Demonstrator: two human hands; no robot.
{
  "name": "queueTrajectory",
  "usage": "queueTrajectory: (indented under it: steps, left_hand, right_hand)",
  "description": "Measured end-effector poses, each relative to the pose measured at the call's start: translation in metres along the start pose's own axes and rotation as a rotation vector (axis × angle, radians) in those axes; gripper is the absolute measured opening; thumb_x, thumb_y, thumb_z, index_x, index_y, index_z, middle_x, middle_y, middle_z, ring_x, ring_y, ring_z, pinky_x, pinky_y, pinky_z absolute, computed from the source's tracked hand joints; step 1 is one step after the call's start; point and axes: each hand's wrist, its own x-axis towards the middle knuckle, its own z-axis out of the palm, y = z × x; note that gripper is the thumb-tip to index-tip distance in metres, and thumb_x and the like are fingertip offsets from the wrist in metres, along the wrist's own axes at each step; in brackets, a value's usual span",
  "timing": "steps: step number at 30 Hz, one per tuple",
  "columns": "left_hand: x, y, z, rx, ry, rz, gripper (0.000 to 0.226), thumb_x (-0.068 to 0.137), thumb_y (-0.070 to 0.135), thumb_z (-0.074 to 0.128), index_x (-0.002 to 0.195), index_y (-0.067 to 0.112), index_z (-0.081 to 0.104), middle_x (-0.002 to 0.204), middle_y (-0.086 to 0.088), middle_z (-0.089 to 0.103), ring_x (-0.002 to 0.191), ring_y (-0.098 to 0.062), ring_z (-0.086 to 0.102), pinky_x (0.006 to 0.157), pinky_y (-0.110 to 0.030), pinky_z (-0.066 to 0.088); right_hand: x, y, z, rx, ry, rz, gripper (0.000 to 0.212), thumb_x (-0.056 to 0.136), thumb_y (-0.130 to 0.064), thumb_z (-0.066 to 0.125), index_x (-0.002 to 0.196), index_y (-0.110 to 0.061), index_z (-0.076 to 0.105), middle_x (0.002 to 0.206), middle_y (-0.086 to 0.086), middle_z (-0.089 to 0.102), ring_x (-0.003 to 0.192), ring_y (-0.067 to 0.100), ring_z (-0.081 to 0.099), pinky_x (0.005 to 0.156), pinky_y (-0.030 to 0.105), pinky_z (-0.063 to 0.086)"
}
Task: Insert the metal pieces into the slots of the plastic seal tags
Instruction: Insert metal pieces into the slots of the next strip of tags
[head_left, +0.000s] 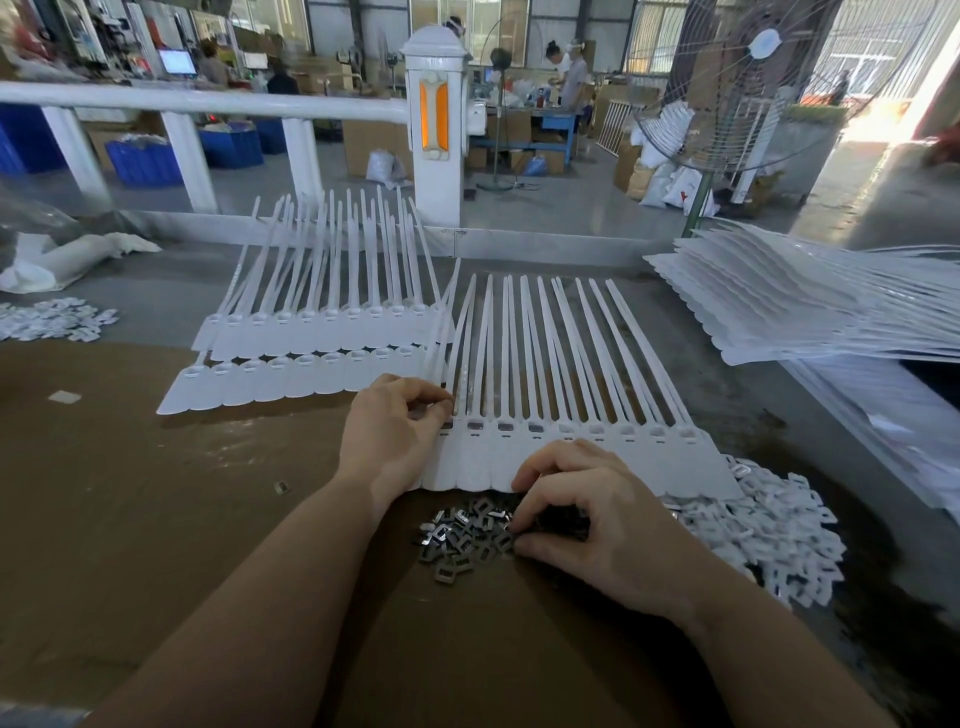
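Observation:
A joined row of white plastic seal tags (597, 457) lies in front of me, straps pointing away. Its left slots hold dark metal pieces (505, 427); the slots further right look bare. A small heap of loose metal pieces (462, 535) sits just below the row. My left hand (395, 431) rests on the row's left end, its curled fingertips pinching at the leftmost slot; what they hold is hidden. My right hand (587, 519) is curled over the heap's right side, fingertips pinching among the pieces.
Two more rows of white tags (311, 358) lie to the upper left. A stack of tag sheets (805, 306) fills the right. White plastic bits (769, 525) pile at the right, more at far left (52, 319). A white fence (436, 130) and fan (727, 83) stand behind.

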Motion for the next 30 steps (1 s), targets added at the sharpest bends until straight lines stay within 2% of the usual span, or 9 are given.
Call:
queueTrajectory:
  steps: [4, 8, 10, 13, 17, 20, 24, 28, 30]
  left_hand:
    - [0.000, 0.001, 0.000, -0.004, 0.002, -0.003, 0.006, 0.087, 0.019, 0.066, 0.089, 0.023, 0.071, 0.088, 0.013, 0.051, 0.073, 0.006, 0.048, 0.064, 0.007, 0.032]
    - [0.000, 0.001, 0.001, 0.006, 0.006, -0.011, 0.007, 0.087, 0.021, 0.066, 0.092, 0.024, 0.070, 0.093, 0.011, 0.049, 0.074, 0.003, 0.048, 0.063, 0.003, 0.034]
    - [0.000, 0.000, 0.001, 0.006, 0.017, -0.032, 0.013, 0.088, 0.024, 0.065, 0.100, 0.024, 0.068, 0.102, 0.007, 0.048, 0.079, -0.002, 0.049, 0.069, -0.004, 0.034]
    - [0.000, 0.000, 0.001, 0.026, 0.032, -0.070, 0.026, 0.092, 0.027, 0.058, 0.117, 0.022, 0.061, 0.110, 0.002, 0.050, 0.086, -0.008, 0.050, 0.078, -0.019, 0.036]
    - [0.001, -0.001, 0.002, 0.069, 0.022, -0.085, 0.028, 0.096, 0.024, 0.050, 0.123, 0.019, 0.056, 0.110, -0.001, 0.063, 0.082, -0.008, 0.050, 0.073, -0.020, 0.036]
    - [0.002, -0.002, 0.003, 0.056, 0.014, -0.105, 0.027, 0.096, 0.022, 0.051, 0.122, 0.019, 0.057, 0.106, 0.002, 0.063, 0.082, -0.007, 0.049, 0.072, -0.020, 0.036]
    - [0.003, -0.003, 0.003, 0.050, 0.000, -0.109, 0.026, 0.095, 0.021, 0.052, 0.120, 0.020, 0.057, 0.097, 0.008, 0.056, 0.081, -0.007, 0.050, 0.072, -0.021, 0.037]
    - [0.004, -0.004, 0.002, 0.028, -0.008, -0.110, 0.023, 0.095, 0.021, 0.052, 0.116, 0.022, 0.059, 0.096, 0.005, 0.058, 0.078, -0.006, 0.050, 0.071, -0.022, 0.038]
    - [0.003, -0.004, 0.002, 0.021, -0.013, -0.112, 0.022, 0.094, 0.021, 0.053, 0.115, 0.023, 0.059, 0.097, 0.004, 0.059, 0.079, -0.006, 0.051, 0.071, -0.022, 0.038]
  right_hand:
    - [0.000, 0.000, -0.001, 0.071, 0.043, 0.016, 0.012, 0.077, -0.023, 0.074, 0.074, -0.031, 0.066, 0.097, -0.022, 0.054, 0.101, -0.001, 0.046, 0.094, 0.030, 0.037]
    - [-0.001, 0.001, -0.002, 0.133, 0.182, 0.042, 0.015, 0.078, -0.014, 0.073, 0.073, -0.025, 0.065, 0.089, -0.016, 0.060, 0.095, 0.003, 0.054, 0.090, 0.031, 0.043]
    - [-0.001, 0.003, -0.003, 0.158, 0.263, 0.084, 0.013, 0.079, -0.011, 0.070, 0.075, -0.022, 0.066, 0.081, -0.014, 0.063, 0.086, 0.004, 0.057, 0.080, 0.024, 0.046]
    - [-0.001, 0.005, -0.004, 0.201, 0.374, 0.141, 0.014, 0.080, -0.008, 0.069, 0.074, -0.021, 0.067, 0.071, -0.012, 0.064, 0.075, 0.002, 0.057, 0.070, 0.007, 0.040]
    - [-0.001, 0.007, -0.006, 0.298, 0.483, 0.193, 0.015, 0.080, -0.007, 0.069, 0.075, -0.021, 0.069, 0.071, -0.011, 0.066, 0.071, 0.001, 0.058, 0.066, 0.007, 0.041]
    - [0.000, 0.010, -0.010, 0.347, 0.544, 0.242, 0.014, 0.081, -0.008, 0.068, 0.077, -0.021, 0.070, 0.072, -0.011, 0.068, 0.073, 0.001, 0.061, 0.067, 0.007, 0.044]
    - [0.003, 0.017, -0.019, 0.347, 0.577, 0.334, 0.011, 0.079, -0.006, 0.070, 0.077, -0.017, 0.071, 0.071, -0.007, 0.069, 0.071, 0.002, 0.064, 0.069, 0.010, 0.049]
    - [0.011, 0.023, -0.026, 0.288, 0.563, 0.411, 0.009, 0.078, -0.007, 0.071, 0.076, -0.016, 0.071, 0.072, -0.007, 0.069, 0.072, 0.005, 0.065, 0.069, 0.015, 0.051]
    - [0.017, 0.025, -0.027, 0.267, 0.530, 0.439, 0.008, 0.078, -0.008, 0.072, 0.076, -0.015, 0.070, 0.073, -0.005, 0.069, 0.073, 0.006, 0.065, 0.068, 0.012, 0.049]
